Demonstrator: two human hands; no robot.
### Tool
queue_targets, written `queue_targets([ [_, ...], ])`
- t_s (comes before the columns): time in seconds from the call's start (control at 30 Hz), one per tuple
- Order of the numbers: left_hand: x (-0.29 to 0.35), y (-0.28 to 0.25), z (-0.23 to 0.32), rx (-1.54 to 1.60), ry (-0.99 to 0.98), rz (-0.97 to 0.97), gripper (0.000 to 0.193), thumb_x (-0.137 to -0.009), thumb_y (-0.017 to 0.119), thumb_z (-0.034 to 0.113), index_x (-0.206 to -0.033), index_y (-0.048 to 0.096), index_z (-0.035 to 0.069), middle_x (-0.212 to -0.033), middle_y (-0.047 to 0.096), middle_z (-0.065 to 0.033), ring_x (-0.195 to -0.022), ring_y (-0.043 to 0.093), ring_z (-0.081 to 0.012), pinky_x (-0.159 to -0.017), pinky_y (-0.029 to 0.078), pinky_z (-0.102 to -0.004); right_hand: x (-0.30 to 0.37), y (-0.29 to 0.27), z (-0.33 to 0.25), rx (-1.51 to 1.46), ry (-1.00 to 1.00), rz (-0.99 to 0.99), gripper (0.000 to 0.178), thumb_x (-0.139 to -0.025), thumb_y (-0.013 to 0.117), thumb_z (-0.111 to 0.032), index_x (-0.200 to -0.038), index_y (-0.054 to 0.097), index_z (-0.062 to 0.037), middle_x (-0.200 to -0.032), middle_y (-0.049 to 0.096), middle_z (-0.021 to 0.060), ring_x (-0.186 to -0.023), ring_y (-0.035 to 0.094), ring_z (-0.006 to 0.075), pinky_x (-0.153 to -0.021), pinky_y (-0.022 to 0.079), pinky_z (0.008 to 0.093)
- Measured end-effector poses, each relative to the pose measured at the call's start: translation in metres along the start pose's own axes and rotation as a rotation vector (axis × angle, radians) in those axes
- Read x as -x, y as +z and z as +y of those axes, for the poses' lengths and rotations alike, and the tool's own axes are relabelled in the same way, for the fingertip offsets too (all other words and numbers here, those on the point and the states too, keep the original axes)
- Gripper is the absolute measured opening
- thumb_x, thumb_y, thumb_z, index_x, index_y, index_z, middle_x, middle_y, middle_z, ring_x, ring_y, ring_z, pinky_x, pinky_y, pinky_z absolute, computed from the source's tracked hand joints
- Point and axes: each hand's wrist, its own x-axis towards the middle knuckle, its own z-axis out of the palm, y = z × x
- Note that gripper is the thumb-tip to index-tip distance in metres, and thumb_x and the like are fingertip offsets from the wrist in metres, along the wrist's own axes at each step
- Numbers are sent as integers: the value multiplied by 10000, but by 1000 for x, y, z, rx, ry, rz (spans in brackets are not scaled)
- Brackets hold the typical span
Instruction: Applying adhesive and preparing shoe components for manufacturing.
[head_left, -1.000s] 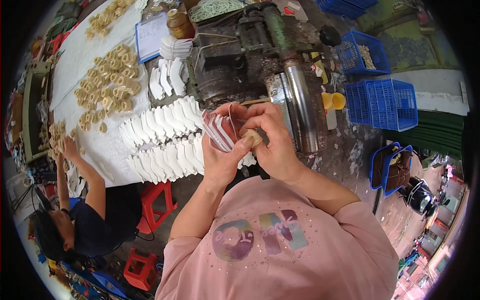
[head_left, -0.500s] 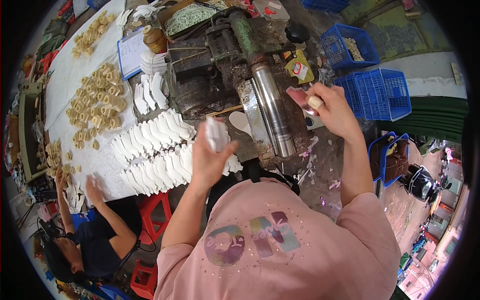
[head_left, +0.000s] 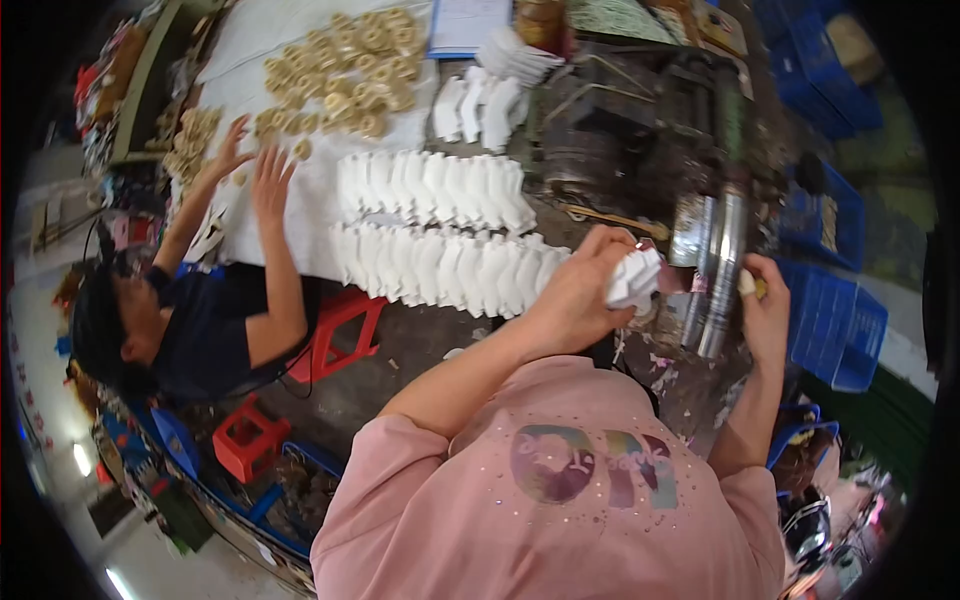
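My left hand (head_left: 585,290) grips a small stack of white curved pieces (head_left: 635,278), held just left of the metal cylinder. My right hand (head_left: 766,312), on the cylinder's other side, is closed around a pale handle end (head_left: 747,283). A shiny flat blade (head_left: 677,279), tinted pink by reflection, shows beside the white stack and seems to belong to that handle; the part between is hard to make out. The polished metal cylinder (head_left: 722,270) belongs to a dark, grimy machine (head_left: 610,130). Two rows of similar white pieces (head_left: 440,268) stand packed on the table left of my hand.
Tan ring-like parts (head_left: 350,70) lie piled on the white-covered table (head_left: 305,220). A co-worker (head_left: 200,310) sits at left, both hands over the table. Red stools (head_left: 335,335) stand below. Blue crates (head_left: 835,325) line the right. More white pieces (head_left: 485,105) and a clipboard (head_left: 470,25) lie farther back.
My view has swung left. My left hand has brought the white stack right to the cylinder, and my right hand with the blade has come lower beside it. The co-worker's hands have lifted and reached farther over the table.
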Motion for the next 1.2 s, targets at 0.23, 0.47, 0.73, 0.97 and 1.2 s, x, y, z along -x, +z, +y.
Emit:
queue_targets([
  [0.23,48,-176,-126,-569,-172,681,564,-623,705,-50,-1145,511,40,-1110,511,-118,-1054,519,-293,-894,421,-351,-3,-1,-1,-109,144,112,195,-879,545,-57,-1065,583,-9,-976,590,51,-910,538,136,-830,410,264],
  [0.47,97,-246,-208,-1095,-300,413,527,-640,699,18,-1136,532,70,-1182,503,-48,-987,566,-302,-811,473,-404,0,8,-6,-74,136,145,222,-883,515,-31,-1096,570,0,-1013,591,61,-955,545,140,-866,407,264],
  [0.73,103,-246,-199,-1054,-683,36,540,-658,709,53,-1164,520,77,-1101,558,-127,-962,579,-311,-791,457,-426,-6,12,-20,-134,125,280,262,-892,518,-20,-1152,554,-15,-997,590,64,-922,547,125,-843,423,256],
  [0.97,68,-194,-100,-110,-454,399,480,-740,694,104,-1160,483,4,-970,598,-90,-864,578,-182,-751,471,-307,-1,19,-54,-268,-7,241,203,-873,521,13,-1067,571,-20,-976,584,49,-888,551,117,-792,440,243],
  [1.2,27,-67,-18,690,-142,113,470,-732,688,151,-1154,514,35,-992,570,-46,-852,562,-111,-716,463,-250,2,91,-130,-205,-457,-89,184,-784,579,19,-966,579,-6,-942,546,144,-892,510,295,-788,418,360],
])
